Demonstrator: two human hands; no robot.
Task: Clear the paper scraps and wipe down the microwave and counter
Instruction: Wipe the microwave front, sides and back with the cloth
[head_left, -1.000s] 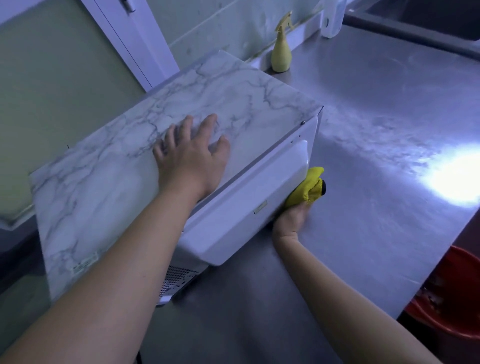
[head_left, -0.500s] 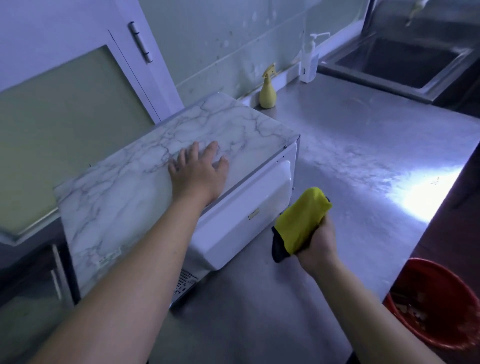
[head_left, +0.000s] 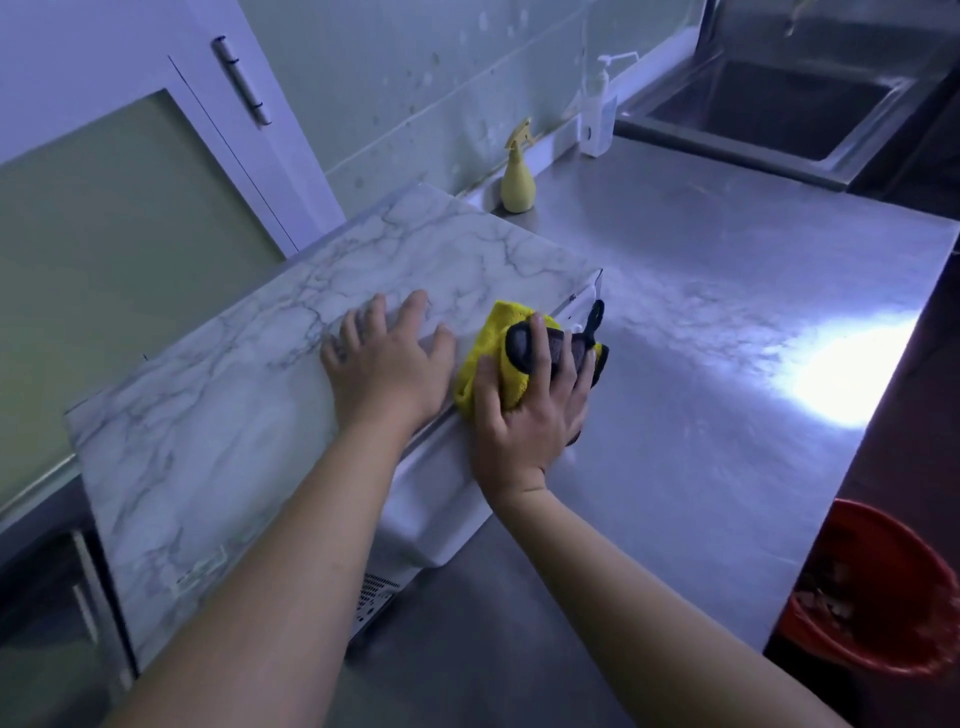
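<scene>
A white microwave with a marble-patterned top (head_left: 249, 395) stands on the steel counter (head_left: 701, 332). My left hand (head_left: 387, 364) rests flat on the microwave's top near its front edge, fingers spread. Just to its right, my right hand (head_left: 524, 410) presses a yellow and dark grey cloth (head_left: 498, 338) onto the top's front right corner, fingers spread over the cloth. The microwave's white door (head_left: 436, 499) faces the counter below my hands. No paper scraps show on the counter.
A yellow spray bottle (head_left: 517, 174) and a clear pump bottle (head_left: 597, 111) stand at the back wall. A steel sink (head_left: 769, 104) lies at the far right. A red bin (head_left: 883, 592) with scraps inside sits below the counter's right edge. A cabinet door (head_left: 130, 208) is at left.
My right hand lifted the cloth from the microwave's lower front, raised it in the air, then set it on the top's front right corner. My left hand stayed on the top.
</scene>
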